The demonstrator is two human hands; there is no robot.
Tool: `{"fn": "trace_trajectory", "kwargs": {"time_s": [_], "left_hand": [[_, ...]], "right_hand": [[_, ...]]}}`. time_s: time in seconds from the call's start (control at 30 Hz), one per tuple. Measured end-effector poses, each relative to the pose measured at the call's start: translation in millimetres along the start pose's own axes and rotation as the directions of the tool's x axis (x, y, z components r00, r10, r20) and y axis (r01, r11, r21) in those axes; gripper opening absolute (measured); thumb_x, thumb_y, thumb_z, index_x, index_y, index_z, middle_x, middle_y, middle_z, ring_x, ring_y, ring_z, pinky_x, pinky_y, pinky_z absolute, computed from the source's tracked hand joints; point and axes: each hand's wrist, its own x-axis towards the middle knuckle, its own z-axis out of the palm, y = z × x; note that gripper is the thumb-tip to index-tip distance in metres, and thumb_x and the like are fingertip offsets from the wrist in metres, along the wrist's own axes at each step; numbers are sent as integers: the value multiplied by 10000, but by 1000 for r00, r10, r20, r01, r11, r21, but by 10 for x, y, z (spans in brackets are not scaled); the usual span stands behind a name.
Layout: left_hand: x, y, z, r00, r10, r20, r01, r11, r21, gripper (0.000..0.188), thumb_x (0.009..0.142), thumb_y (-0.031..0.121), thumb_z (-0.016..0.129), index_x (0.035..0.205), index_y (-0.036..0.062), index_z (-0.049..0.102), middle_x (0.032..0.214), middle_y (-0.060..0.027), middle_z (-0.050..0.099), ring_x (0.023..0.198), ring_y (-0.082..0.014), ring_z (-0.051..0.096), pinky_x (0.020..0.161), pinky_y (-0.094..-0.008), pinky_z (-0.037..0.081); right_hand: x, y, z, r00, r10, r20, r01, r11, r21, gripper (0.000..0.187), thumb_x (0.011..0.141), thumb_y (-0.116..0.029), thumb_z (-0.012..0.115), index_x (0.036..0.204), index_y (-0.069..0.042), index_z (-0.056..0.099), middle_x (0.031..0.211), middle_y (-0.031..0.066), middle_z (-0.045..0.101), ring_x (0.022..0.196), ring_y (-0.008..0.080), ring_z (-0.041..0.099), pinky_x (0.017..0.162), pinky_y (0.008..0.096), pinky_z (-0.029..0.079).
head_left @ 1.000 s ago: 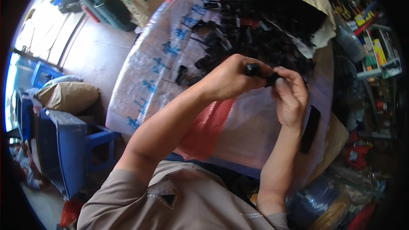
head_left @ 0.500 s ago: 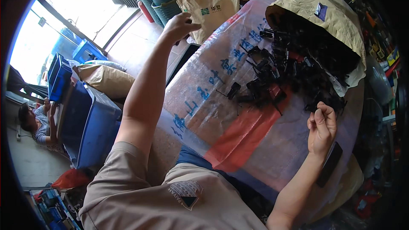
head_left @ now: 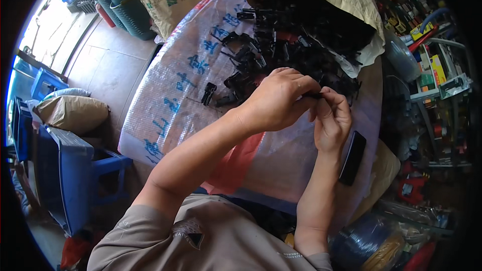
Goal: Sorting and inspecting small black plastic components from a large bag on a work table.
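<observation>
Over the near edge of a pile of black plastic parts point(head_left: 261, 52), my two hands meet. A small dark piece point(head_left: 316, 95) lies between their fingertips, mostly covered, so its kind does not show. My left hand point(head_left: 282, 99) is closed on it from the left, palm down. From the right, the thumb and fingers of my right hand point(head_left: 332, 120) pinch it. Several of the black parts have thin pins or leads sticking out. The pile rests on a translucent woven plastic sheet point(head_left: 150, 115) with a red stripe and blue handwriting.
A tan paper sack point(head_left: 346, 0) lies open behind the pile. By my right forearm is a black phone-like slab point(head_left: 353, 158). Beyond the sheet's far left stands a printed paper bag point(head_left: 173, 2). A blue plastic tub point(head_left: 75, 175) is at left, cluttered shelves point(head_left: 437, 75) at right.
My left hand has come from above the printed paper bag, across the sheet to my right hand, and both now grip the small dark piece. The view has swung to the right.
</observation>
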Motion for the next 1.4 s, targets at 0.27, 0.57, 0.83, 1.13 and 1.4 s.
{"fn": "trace_trajectory", "kwargs": {"time_s": [0.27,0.57,0.83,1.13,1.4], "left_hand": [[-94,-50,219,994,28,-104,-32,999,-33,126,829,42,612,930,32,537,792,-109,569,751,-327,562,712,-393,449],[-173,-16,338,988,13,-155,-12,1000,5,151,802,-48,578,893,13,474,804,-134,513,736,-347,514,656,-409,428],[-225,-29,344,984,-10,-179,7,1000,-16,167,787,-70,582,894,10,481,827,-138,528,750,-341,529,677,-405,444],[-218,-20,335,987,1,-159,-12,997,-72,186,795,-64,593,955,0,524,892,-146,565,800,-334,567,710,-378,472],[-246,-14,352,983,-79,-164,64,993,-98,178,803,-46,605,946,0,509,869,-143,553,775,-332,558,692,-370,465]], "right_hand": [[-21,-61,-10,998,56,20,-53,994,-95,136,909,24,550,1038,40,589,1098,109,569,727,126,601,623,240,509],[-53,-20,12,998,58,38,-55,997,-61,100,893,9,565,990,32,578,1040,82,565,653,69,524,555,209,432],[-51,-34,36,993,112,32,-110,993,-51,132,876,12,561,1007,31,567,1029,64,559,656,60,506,558,203,415],[-51,-60,-36,989,149,21,-148,988,-32,136,877,-9,557,1006,32,561,1081,65,539,665,52,487,557,204,397],[-62,-96,15,986,165,-4,-165,984,-67,152,881,-7,554,1027,34,561,1047,53,547,670,46,482,569,197,395]]}}
